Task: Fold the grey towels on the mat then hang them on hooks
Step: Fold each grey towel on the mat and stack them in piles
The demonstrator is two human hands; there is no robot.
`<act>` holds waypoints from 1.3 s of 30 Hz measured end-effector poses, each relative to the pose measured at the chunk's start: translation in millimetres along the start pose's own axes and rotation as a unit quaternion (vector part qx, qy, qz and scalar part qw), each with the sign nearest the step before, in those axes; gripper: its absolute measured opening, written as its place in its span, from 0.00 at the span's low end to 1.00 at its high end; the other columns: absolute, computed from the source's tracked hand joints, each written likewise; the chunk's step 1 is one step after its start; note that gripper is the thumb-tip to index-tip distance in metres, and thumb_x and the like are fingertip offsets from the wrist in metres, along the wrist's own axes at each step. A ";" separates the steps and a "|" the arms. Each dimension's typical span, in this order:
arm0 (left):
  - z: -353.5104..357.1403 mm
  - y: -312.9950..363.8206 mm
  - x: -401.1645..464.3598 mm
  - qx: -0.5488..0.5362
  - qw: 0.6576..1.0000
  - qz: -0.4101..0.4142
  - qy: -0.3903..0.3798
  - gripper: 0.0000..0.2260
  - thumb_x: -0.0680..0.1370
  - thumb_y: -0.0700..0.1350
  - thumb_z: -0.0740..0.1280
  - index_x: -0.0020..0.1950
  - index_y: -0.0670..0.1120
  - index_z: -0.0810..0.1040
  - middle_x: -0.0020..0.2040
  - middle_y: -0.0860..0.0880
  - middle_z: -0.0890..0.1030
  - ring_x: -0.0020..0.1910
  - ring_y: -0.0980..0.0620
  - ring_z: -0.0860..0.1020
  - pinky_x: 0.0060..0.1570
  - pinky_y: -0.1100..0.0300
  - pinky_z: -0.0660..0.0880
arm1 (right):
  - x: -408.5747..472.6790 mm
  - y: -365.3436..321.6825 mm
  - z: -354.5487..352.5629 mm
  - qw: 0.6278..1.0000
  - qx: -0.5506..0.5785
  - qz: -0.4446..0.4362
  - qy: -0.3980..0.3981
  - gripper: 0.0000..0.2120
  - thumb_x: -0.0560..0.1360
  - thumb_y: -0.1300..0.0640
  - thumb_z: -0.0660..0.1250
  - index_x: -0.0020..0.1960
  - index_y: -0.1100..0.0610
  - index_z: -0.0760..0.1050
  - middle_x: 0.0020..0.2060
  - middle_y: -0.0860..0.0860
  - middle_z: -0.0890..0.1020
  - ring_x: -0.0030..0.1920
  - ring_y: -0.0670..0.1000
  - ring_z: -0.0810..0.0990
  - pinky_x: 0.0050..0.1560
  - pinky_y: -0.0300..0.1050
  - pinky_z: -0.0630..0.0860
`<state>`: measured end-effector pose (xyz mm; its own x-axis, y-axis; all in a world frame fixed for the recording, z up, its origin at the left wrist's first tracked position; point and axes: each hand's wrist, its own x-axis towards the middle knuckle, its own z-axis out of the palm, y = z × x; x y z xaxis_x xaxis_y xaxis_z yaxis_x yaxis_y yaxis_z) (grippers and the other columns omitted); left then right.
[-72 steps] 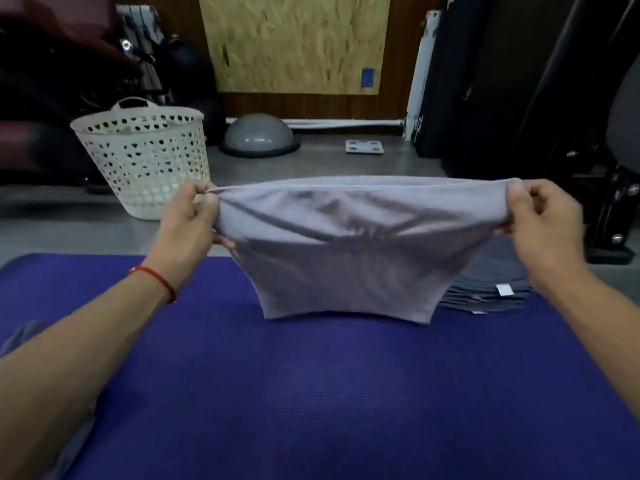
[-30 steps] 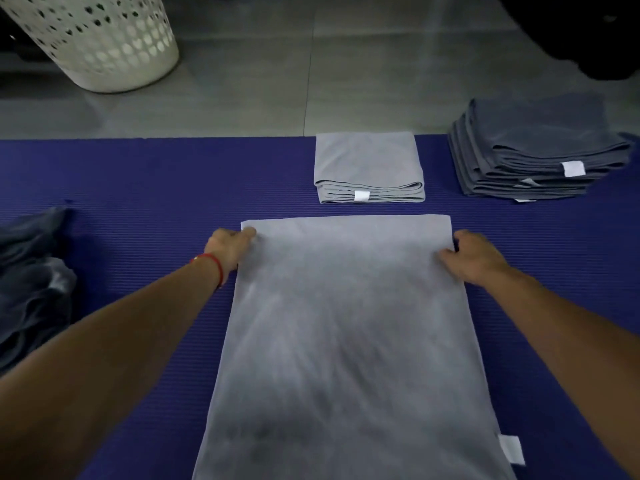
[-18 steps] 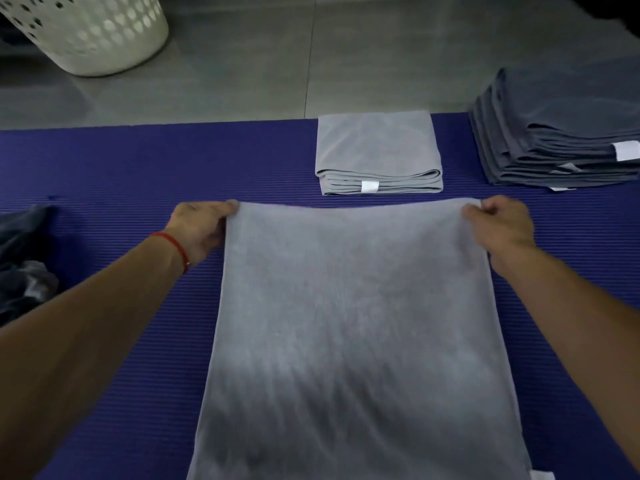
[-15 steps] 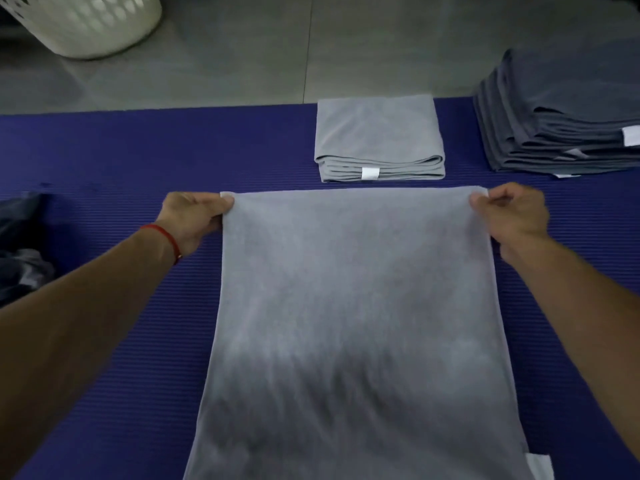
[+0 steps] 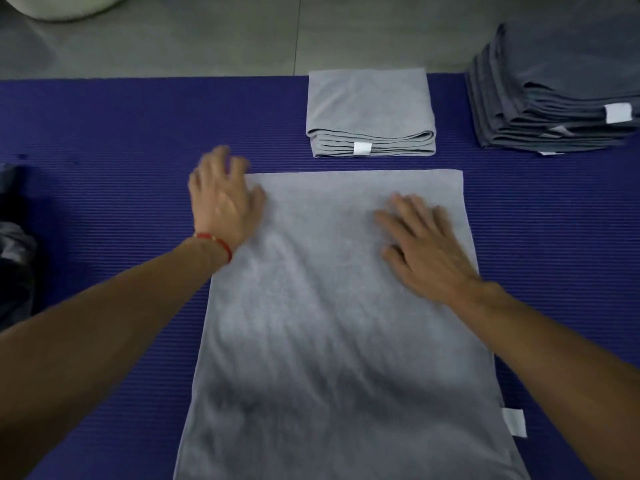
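Left hand [image 5: 225,199]: fingers spread and straight, grip wide, holding nothing; it lies flat at the far left corner of the light grey towel [image 5: 339,323], partly over the towel's edge and partly over the mat (blurred, so the exact contact of the fingertips is unclear).
Right hand [image 5: 422,244]: grip wide too, palm down, fingers straight, pressing on the towel near its far right side.
Light grey towel: spread flat on the purple mat [image 5: 104,140], long side running toward the camera, a white tag [image 5: 515,422] at its near right edge.
Folded light towel [image 5: 370,112]: on the mat just beyond the spread one, apart from it.
Dark grey stack [image 5: 554,95]: folded towels piled at the far right.
Dark cloth [image 5: 14,244]: crumpled at the mat's left edge.
Floor [image 5: 242,36]: grey tiles beyond the mat.
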<state>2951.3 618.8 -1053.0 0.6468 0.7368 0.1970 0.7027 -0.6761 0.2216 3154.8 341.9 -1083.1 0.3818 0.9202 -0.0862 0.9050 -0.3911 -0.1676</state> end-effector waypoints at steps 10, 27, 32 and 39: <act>14.1 20.7 -124.8 0.055 0.966 0.187 -0.170 0.30 0.84 0.61 0.47 0.83 0.48 0.49 0.83 0.45 0.48 0.82 0.42 0.45 0.78 0.37 0.47 | -67.4 -16.8 8.6 0.992 -0.037 0.120 -0.022 0.31 0.84 0.41 0.41 0.84 0.53 0.43 0.83 0.54 0.43 0.82 0.58 0.39 0.79 0.64 0.40; -37.9 10.8 -305.3 0.015 0.872 0.437 -0.220 0.35 0.74 0.59 0.66 0.79 0.50 0.65 0.82 0.47 0.58 0.81 0.45 0.56 0.75 0.37 0.56 | -232.3 -107.4 23.7 0.979 0.005 -0.200 -0.031 0.25 0.80 0.42 0.62 0.73 0.51 0.72 0.78 0.51 0.66 0.80 0.55 0.58 0.79 0.63 0.55; -40.3 6.4 -311.9 -0.040 0.880 0.455 -0.127 0.06 0.77 0.47 0.69 0.48 0.47 0.82 0.65 0.44 0.80 0.63 0.46 0.79 0.69 0.46 0.70 | -244.2 -100.7 29.5 0.977 0.050 -0.206 0.020 0.09 0.77 0.50 0.70 0.53 0.53 0.80 0.61 0.51 0.79 0.67 0.55 0.76 0.76 0.53 0.63; -80.6 -7.7 -276.9 0.002 0.888 0.443 -0.126 0.09 0.77 0.45 0.60 0.47 0.45 0.80 0.37 0.47 0.79 0.36 0.46 0.78 0.41 0.51 0.79 | -230.2 -64.1 -8.3 0.984 0.006 -0.180 0.010 0.05 0.83 0.51 0.61 0.53 0.51 0.74 0.42 0.46 0.77 0.44 0.50 0.76 0.53 0.47 0.76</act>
<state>2743.0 420.4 -1032.2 0.9913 -0.1090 0.0734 -0.1149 -0.9899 0.0827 3010.5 155.2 -1044.4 0.0414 0.9991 0.0009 0.9800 -0.0405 -0.1946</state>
